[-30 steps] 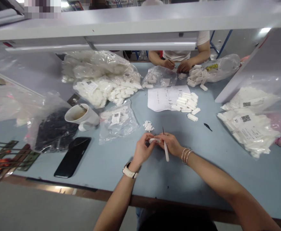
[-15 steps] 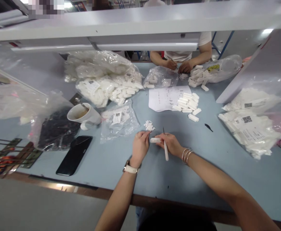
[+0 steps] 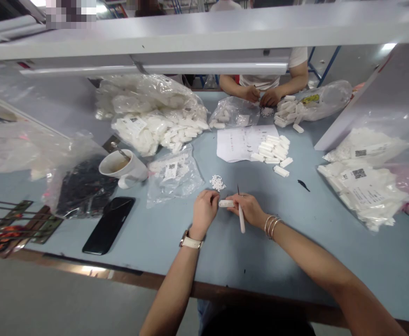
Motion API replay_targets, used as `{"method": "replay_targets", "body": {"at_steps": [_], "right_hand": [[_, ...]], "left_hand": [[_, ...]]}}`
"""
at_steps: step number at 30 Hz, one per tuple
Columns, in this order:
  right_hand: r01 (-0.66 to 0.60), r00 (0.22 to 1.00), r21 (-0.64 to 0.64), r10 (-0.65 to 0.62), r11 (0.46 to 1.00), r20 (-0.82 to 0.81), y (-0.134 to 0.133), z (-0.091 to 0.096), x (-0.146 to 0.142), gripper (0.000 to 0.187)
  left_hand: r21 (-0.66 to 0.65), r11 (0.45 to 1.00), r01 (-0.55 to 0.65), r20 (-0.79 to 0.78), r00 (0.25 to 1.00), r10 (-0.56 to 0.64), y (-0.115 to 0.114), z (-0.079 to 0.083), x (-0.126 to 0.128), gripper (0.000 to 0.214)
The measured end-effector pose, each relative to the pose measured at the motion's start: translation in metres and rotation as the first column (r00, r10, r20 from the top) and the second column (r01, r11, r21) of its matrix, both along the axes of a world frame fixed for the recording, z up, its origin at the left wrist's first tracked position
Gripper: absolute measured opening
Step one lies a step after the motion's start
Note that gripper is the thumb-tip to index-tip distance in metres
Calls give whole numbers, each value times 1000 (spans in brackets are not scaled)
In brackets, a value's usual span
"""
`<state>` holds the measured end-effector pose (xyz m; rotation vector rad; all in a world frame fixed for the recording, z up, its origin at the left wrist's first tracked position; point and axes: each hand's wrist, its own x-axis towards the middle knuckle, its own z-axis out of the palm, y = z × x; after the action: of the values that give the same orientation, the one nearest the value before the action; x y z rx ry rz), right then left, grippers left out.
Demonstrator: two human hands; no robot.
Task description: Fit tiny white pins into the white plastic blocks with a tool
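Note:
My right hand (image 3: 250, 210) grips a small white plastic piece (image 3: 226, 204) between its fingertips. It also holds a slim tool with a pale handle (image 3: 242, 221), its thin dark tip pointing away from me. Just left of the piece is my left hand (image 3: 203, 212), its fingers curled and pinched together; whatever they hold, if anything, is hidden. Beyond the left fingertips lies a little pile of tiny white parts (image 3: 217, 182). Farther back, a heap of white plastic pieces (image 3: 272, 148) rests partly on a printed sheet of paper (image 3: 230, 143).
A mug with a spoon (image 3: 123, 167) and a black phone (image 3: 109, 226) are on the left. Clear bags of white parts lie at the back left (image 3: 155, 126) and right (image 3: 363, 182). A shelf (image 3: 204, 32) crosses above. Opposite, a co-worker's hands (image 3: 260, 95) handle small parts.
My left fingers have curled in and drawn slightly away from the pile of tiny parts, closer to the white piece. My right hand stays almost still with the piece and tool.

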<state>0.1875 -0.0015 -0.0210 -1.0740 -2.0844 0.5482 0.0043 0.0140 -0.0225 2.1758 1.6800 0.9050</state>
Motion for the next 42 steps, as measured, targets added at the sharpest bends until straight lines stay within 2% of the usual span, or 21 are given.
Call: {"method": "replay_targets", "body": {"at_steps": [4,14,18,21,24,28,34,42], "right_hand": [[19,1000,-21,-18,1000,15,0,0,0,15],[2,999,-48,0,999,39,1,4,1,12],[14,1000,-69,-14,998,10,0,5,1,10],[30,999,-95,-32,995,-23,-1,6,1,10],[34,997,-103,-41,994,-65,-2,7,1,16],[43,993,-77,-51,996,-106,-1,4,0,22],[29,996,-30,-31,999,-84,0,2,1,22],[15,999,47,-13,999,-40,0,2,0,18]], "left_hand": [[-11,999,-38,16,999,38,0,0,-1,10],[7,1000,1,-66,998,0,-1,0,3,14],[-26,1000,16,95,995,-13,-3,5,2,12],[-66,994,81,237,969,-63,-7,15,3,14],[-17,988,156,286,947,-145,-12,21,5,13],[88,973,215,198,953,-229,-18,17,8,12],[162,951,265,31,961,-273,-20,14,10,14],[193,945,262,-112,963,-244,-24,21,13,15]]}}
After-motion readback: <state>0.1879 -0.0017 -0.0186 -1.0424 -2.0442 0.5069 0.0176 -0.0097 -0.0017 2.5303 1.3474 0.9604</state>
